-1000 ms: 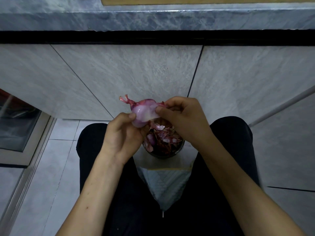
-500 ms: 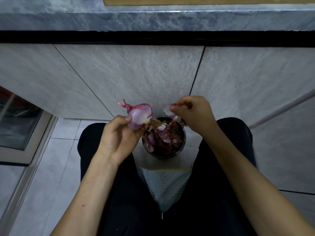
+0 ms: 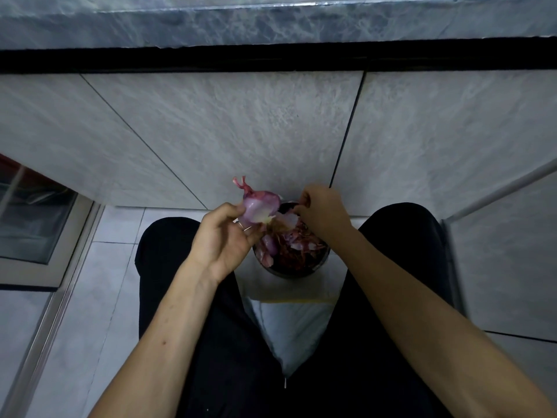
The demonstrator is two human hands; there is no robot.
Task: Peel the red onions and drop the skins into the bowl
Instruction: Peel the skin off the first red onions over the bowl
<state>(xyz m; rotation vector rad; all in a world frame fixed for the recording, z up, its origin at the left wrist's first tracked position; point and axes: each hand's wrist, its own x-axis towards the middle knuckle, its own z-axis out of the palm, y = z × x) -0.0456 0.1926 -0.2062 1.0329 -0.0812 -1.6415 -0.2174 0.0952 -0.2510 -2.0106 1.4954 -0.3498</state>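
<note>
- The left hand (image 3: 224, 236) grips a red onion (image 3: 258, 206) with curled fingers and thumb, holding it just above the left rim of the bowl (image 3: 291, 271); its dry stalk points up and away.
- The right hand (image 3: 321, 211) is curled over the far side of the bowl, fingertips pinched together; a pale piece of skin (image 3: 287, 220) hangs just beside them, but whether they actually hold it I cannot tell.
- The bowl, dark and round, stands on the floor between the person's knees and is heaped with red skins (image 3: 297, 245).
- No label or writing can be read on anything.
- The black-clad legs (image 3: 180, 267) close in the bowl on both sides; a white cloth (image 3: 294, 324) lies just behind it.
- A tiled wall (image 3: 241, 131) rises just past the bowl, under a marble counter edge (image 3: 271, 22).
- Pale floor tiles (image 3: 99, 285) lie open to the left, as far as a metal frame (image 3: 60, 297).
</note>
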